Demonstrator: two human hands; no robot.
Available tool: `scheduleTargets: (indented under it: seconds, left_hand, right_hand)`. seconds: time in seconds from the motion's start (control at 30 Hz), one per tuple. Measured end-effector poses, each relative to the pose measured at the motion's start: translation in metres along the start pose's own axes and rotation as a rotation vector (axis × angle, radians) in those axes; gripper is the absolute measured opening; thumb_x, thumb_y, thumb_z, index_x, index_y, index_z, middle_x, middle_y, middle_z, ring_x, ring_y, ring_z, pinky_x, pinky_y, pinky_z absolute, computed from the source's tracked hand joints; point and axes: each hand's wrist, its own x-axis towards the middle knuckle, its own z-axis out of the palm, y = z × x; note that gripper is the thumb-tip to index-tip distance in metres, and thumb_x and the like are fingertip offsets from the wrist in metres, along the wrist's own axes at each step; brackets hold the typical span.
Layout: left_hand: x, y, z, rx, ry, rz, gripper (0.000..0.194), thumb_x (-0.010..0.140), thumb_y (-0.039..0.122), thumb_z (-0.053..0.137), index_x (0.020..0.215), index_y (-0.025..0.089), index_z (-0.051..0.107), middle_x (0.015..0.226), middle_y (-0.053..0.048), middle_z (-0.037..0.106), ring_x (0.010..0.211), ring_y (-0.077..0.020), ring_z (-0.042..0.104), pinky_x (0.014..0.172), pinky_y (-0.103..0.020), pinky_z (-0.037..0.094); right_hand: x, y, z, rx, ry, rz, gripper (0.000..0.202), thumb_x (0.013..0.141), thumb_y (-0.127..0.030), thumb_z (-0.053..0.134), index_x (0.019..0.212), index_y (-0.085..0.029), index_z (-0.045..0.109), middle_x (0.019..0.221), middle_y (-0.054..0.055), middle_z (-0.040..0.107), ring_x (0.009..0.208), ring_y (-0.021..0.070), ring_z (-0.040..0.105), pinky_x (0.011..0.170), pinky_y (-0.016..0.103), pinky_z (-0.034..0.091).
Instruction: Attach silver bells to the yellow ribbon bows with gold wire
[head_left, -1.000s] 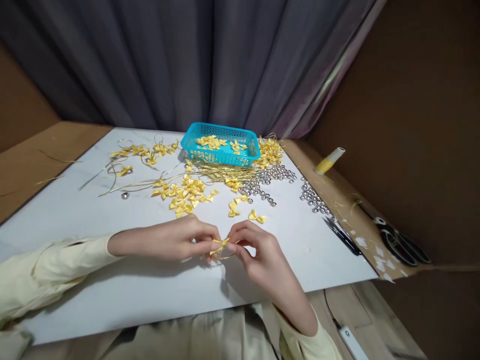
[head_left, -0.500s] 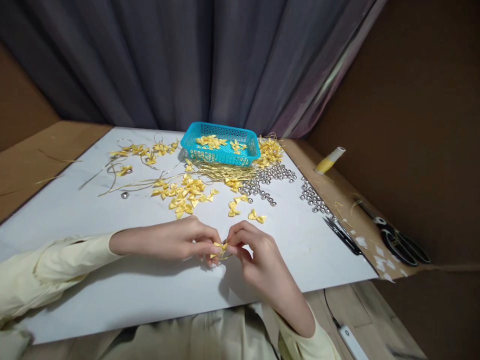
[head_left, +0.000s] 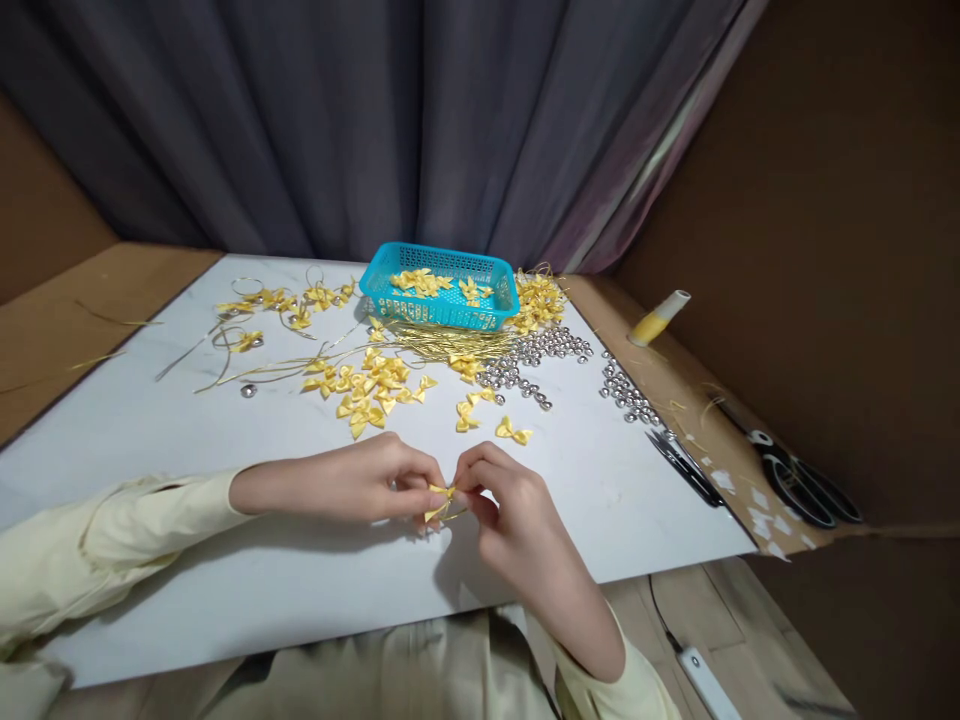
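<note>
Near the front middle of the white board [head_left: 300, 570], my left hand [head_left: 386, 478] pinches a yellow ribbon bow [head_left: 441, 499] between thumb and fingers. My right hand [head_left: 504, 492] is closed at the right side of the same bow, fingertips almost touching those of the left. A thin gold wire [head_left: 455, 515] curves below the bow between both hands. Just beyond the hands lie a loose bow [head_left: 514, 431] and a pile of yellow bows [head_left: 375, 385]. The exact grip of the right fingertips is too small to tell.
A blue basket [head_left: 442, 316] holding bows stands at the back. Gold wires [head_left: 450, 342] lie before it, silver beads [head_left: 551, 345] to their right. Tweezers [head_left: 684, 470], scissors [head_left: 799, 485] and a yellow-white tube [head_left: 660, 318] are at the right. Wired bows [head_left: 274, 299] lie back left.
The hands stay in nearly the same place. The bow between them has shifted slightly to the right and shows a little more beside the left thumb.
</note>
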Motion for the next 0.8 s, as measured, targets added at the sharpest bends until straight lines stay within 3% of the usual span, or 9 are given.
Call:
scheduleTargets:
  seconds: [0.17,0.27,0.37,0.57,0.8]
  left_hand:
    - [0.0,-0.005,0.001,0.006,0.045,0.052,0.028,0.094,0.026,0.046,0.085,0.012,0.069,0.076,-0.004,0.074,0.069,-0.0124,0.068,0.064,-0.017,0.047]
    - [0.001,-0.006,0.0,0.02,0.116,0.037,0.027,0.094,0.027,0.046,0.086,0.012,0.068,0.075,-0.004,0.074,0.066,-0.0123,0.067,0.06,-0.017,0.046]
    - [0.002,-0.005,0.0,0.041,0.172,0.024,0.028,0.093,0.029,0.047,0.085,0.012,0.067,0.074,-0.005,0.074,0.064,-0.0125,0.066,0.057,-0.017,0.044]
    - [0.002,-0.002,0.001,0.04,0.226,0.057,0.027,0.093,0.03,0.047,0.084,0.014,0.066,0.072,-0.003,0.074,0.063,-0.0113,0.065,0.056,-0.017,0.043]
    - [0.001,-0.005,0.005,0.228,0.311,0.085,0.033,0.094,0.031,0.041,0.084,0.013,0.065,0.064,-0.001,0.067,0.054,-0.0097,0.056,0.054,-0.018,0.037]
  right_hand:
    - [0.0,0.001,0.001,-0.015,0.017,-0.008,0.024,0.067,0.004,0.043,0.065,-0.02,0.045,0.077,0.003,0.057,0.065,0.0144,0.054,0.058,0.025,0.043]
    - [-0.004,-0.001,-0.001,-0.056,0.147,-0.001,0.017,0.08,-0.003,0.046,0.079,-0.019,0.053,0.093,0.008,0.059,0.082,0.0189,0.059,0.07,0.031,0.048]
    - [-0.01,-0.004,-0.004,-0.121,0.24,0.003,0.01,0.084,-0.01,0.052,0.082,-0.019,0.056,0.103,0.012,0.058,0.103,0.025,0.055,0.083,0.039,0.048]
    - [-0.009,-0.003,0.004,-0.146,0.178,-0.003,0.012,0.085,-0.016,0.056,0.081,-0.019,0.067,0.113,0.014,0.059,0.114,0.0296,0.048,0.093,0.049,0.044]
    - [0.0,0.005,0.009,0.008,0.103,0.074,0.019,0.085,-0.014,0.054,0.077,-0.018,0.071,0.116,0.013,0.062,0.117,0.0278,0.05,0.099,0.048,0.04]
